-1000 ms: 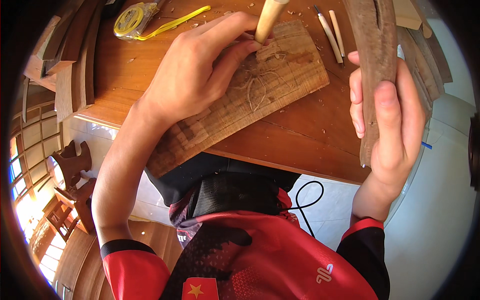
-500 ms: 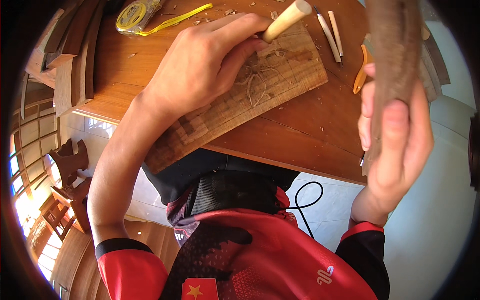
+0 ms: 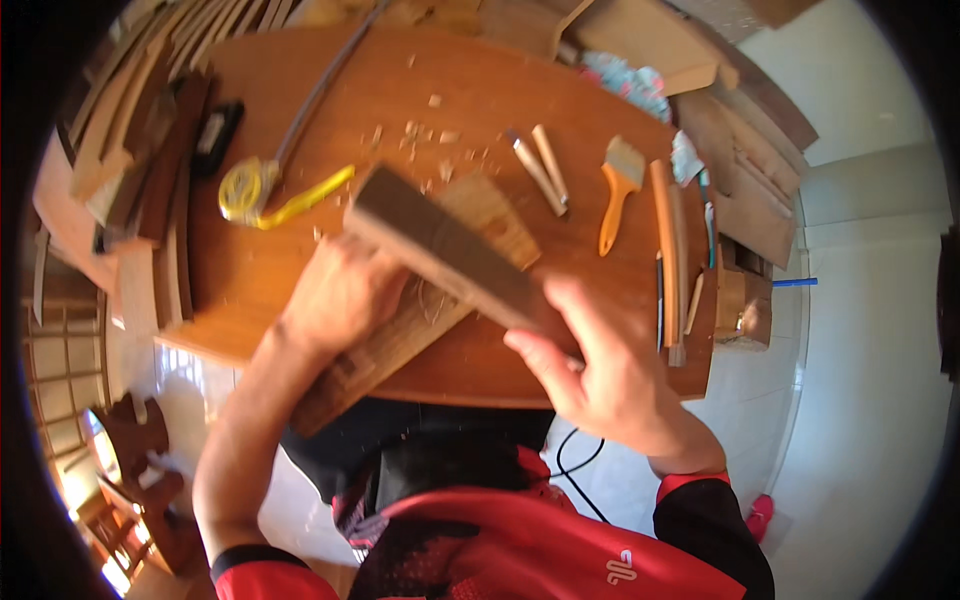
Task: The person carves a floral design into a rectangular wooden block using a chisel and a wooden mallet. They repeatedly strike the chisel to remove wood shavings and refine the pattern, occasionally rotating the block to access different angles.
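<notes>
My left hand (image 3: pixel 345 290) is closed over a brown wooden board (image 3: pixel 385 345) with carved curved lines on its face. In the earlier frame it grips a round, pale wooden handle, likely a chisel's; now that handle is hidden behind a thick wooden bar. My right hand (image 3: pixel 615 375) is wrapped round the near end of this dark, square-edged wooden bar (image 3: pixel 440 235), which slants over the board with its far end above my left hand's knuckles. The board lies diagonally and overhangs the table's near edge.
Wood chips (image 3: pixel 415 135) litter the table (image 3: pixel 290 130). A tape measure (image 3: pixel 245 190) lies on the left; two slim wooden-handled tools (image 3: pixel 545 170), a flat brush (image 3: pixel 617 190) and long wooden strips (image 3: pixel 668 250) lie on the right. Stacked planks (image 3: pixel 150 180) stand at the left edge.
The wooden bar has swung from the right down and left, over the board and my left hand. My left hand keeps about its place on the board. The view takes in more of the table.
</notes>
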The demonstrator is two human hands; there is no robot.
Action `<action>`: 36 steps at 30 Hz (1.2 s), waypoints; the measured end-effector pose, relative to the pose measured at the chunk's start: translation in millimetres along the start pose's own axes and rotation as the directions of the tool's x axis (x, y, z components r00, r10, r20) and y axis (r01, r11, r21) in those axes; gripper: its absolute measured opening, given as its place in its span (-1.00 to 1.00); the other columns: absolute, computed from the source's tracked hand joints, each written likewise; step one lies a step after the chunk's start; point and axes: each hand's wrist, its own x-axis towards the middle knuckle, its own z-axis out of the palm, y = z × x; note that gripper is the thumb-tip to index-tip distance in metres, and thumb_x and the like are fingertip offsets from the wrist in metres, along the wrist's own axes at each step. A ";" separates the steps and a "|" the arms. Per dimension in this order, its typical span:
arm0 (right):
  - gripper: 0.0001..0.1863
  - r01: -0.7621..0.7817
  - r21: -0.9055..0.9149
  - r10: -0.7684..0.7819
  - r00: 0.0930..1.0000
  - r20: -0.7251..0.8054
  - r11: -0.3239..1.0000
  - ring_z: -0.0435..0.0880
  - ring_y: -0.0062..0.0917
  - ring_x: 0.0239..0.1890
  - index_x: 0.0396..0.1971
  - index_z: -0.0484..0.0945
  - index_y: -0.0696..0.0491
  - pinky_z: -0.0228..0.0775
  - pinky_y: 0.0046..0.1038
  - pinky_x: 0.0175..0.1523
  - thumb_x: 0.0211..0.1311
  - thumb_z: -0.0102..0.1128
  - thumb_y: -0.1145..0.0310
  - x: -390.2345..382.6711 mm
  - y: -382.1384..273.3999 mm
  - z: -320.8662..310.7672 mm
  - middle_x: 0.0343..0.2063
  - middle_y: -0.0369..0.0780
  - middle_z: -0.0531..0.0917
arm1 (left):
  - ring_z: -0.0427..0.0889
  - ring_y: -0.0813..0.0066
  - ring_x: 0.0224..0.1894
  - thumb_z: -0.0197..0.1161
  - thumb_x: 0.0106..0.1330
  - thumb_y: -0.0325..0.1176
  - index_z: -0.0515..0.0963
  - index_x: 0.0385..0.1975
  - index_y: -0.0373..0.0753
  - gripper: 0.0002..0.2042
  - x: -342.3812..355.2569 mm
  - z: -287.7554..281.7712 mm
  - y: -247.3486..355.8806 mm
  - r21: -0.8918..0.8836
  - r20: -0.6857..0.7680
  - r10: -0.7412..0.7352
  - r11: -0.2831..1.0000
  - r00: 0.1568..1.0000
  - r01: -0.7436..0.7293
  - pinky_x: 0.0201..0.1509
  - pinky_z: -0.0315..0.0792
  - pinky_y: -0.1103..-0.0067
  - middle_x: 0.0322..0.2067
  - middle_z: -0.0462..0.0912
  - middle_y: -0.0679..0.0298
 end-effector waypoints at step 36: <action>-0.73 -0.365 0.162 0.374 0.927 -0.029 0.917 0.49 -0.52 -0.58 -0.02 0.57 0.16 0.31 -0.43 -0.43 0.46 0.26 0.28 -8.6 18.0 -7.1 -0.59 -0.19 0.54 | 0.74 0.32 -0.03 0.04 0.49 -0.61 0.53 0.01 -0.36 -0.81 16.5 -11.2 4.9 -0.448 -0.055 -0.318 0.855 0.946 0.262 0.09 0.60 0.44 -0.12 0.72 0.11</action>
